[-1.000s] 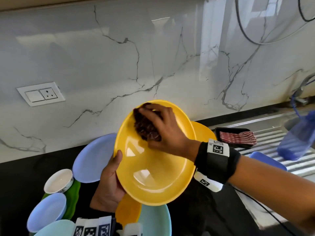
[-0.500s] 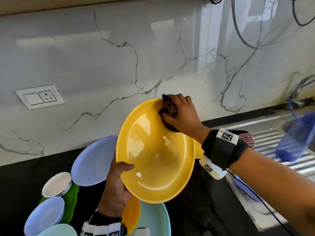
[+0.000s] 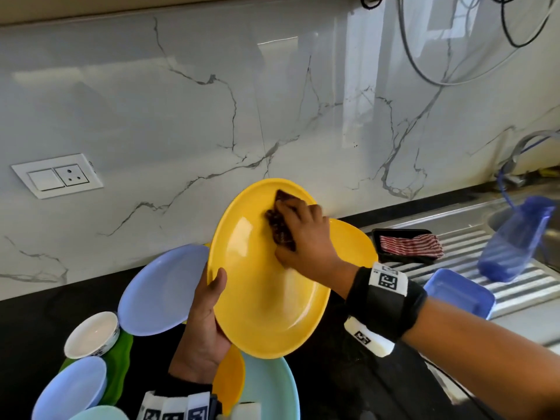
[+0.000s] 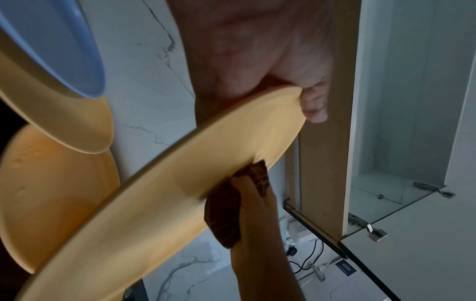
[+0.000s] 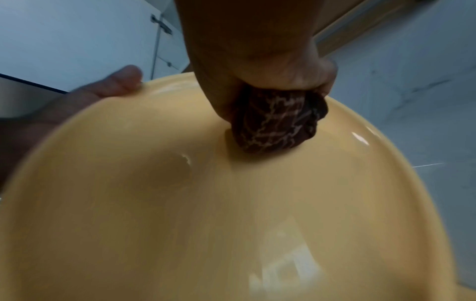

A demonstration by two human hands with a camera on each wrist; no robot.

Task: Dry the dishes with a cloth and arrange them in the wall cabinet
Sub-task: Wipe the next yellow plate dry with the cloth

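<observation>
We count one yellow plate (image 3: 266,286) held at frame centre, tilted, long axis upper-left to lower-right. Left hand (image 3: 203,334) grips its rim; right hand (image 3: 306,237) presses one bunched cloth (image 3: 280,225) on it.

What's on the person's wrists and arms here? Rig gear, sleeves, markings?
Both forearms are bare, no sleeves. The right hand has a wide black wrist strap carrying white square tags printed with black fiducial codes, one on top and one on a white block on the underside. A thin dark cable trails from it along the forearm. The left hand has a similar black band with a row of white coded tags.
</observation>
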